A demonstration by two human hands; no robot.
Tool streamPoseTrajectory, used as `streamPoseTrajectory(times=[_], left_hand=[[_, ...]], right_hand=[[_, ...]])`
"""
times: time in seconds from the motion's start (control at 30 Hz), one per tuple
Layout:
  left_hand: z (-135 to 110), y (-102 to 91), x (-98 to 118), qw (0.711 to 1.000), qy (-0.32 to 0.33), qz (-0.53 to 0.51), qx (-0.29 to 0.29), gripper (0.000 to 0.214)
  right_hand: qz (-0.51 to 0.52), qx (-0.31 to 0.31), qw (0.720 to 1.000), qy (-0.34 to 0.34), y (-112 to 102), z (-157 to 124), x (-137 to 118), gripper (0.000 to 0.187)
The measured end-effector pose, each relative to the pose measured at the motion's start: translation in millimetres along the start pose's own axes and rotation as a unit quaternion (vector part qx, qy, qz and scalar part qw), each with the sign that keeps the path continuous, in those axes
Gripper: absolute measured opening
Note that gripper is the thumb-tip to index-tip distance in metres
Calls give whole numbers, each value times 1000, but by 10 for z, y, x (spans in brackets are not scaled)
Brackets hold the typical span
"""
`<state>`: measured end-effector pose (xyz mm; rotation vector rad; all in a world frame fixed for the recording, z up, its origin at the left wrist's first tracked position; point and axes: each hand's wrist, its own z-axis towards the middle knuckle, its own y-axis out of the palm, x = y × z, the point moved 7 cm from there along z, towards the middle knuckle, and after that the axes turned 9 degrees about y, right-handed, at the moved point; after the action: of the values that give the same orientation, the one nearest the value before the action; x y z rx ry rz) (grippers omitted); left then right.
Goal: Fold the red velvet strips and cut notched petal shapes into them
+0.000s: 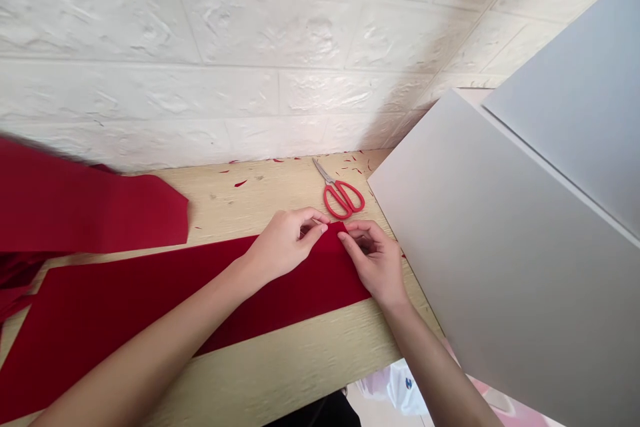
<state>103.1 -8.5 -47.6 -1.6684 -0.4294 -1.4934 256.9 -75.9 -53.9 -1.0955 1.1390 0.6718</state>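
A long strip of dark red fabric lies flat along the wooden table, its right end raised at the far corner. My left hand pinches that raised edge between thumb and fingers. Close beside it, my right hand grips the same edge, thumb on the near face and fingers behind. A small folded bit of the cloth shows between the two hands. Just beyond them rest scissors with red handles, blades pointing toward the wall.
More red fabric is heaped at the left. Small red scraps are scattered along the wall. A pale grey cabinet panel borders the table on the right. White plastic shows below the table's edge.
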Motion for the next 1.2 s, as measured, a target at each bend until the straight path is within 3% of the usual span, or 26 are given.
streamPoseTrajectory(times=[0.23, 0.5, 0.77, 0.97, 1.2], left_hand=[[4, -1, -70, 999, -1, -45, -2, 25], [16, 20, 26, 996, 38, -53, -60, 21], [15, 4, -4, 996, 0, -84, -21, 18], [9, -33, -18, 996, -20, -81, -11, 22], [20, -49, -66, 996, -25, -79, -10, 25]], right_hand=[[-67, 10, 996, -52, -4, -78, -109, 10], [-107, -2, 990, -94, 18, -143, -89, 10], [-131, 37, 983, -124, 2, -165, -185, 6], [-103, 28, 990, -88, 0, -123, -151, 15], [-128, 12, 989, -75, 26, -96, -130, 11]])
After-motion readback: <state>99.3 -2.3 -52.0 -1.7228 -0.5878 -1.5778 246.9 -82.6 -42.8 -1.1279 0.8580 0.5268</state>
